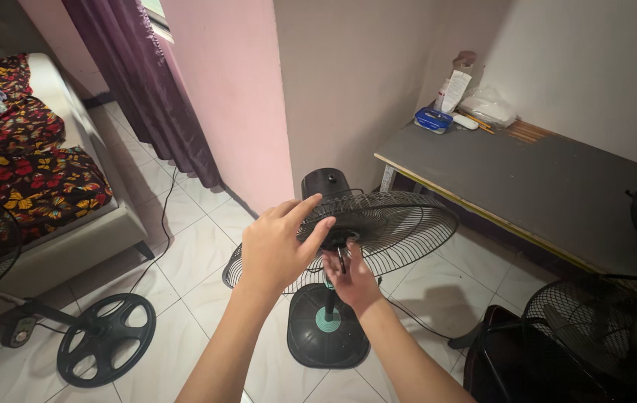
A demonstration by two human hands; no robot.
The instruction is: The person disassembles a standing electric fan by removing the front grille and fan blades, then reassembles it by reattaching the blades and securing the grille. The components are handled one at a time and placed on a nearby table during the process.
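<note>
Head view: left hand [277,246] spread flat on the rear fan guard [378,231] by the hub; right hand [350,280] pinches the motor shaft [341,254] below. Pedestal fan stands on tile, wall corner just behind, grey table [527,186] edge near right.

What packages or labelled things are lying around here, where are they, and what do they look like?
Tall carton: upright at the far corner of the grey table, white with red marks, brownish top.
Flat blue pack: lying in front of the carton, blue with a white patch.
Clear plastic bag: crumpled to the carton's right, against the wall.
No signs or screens show.
</note>
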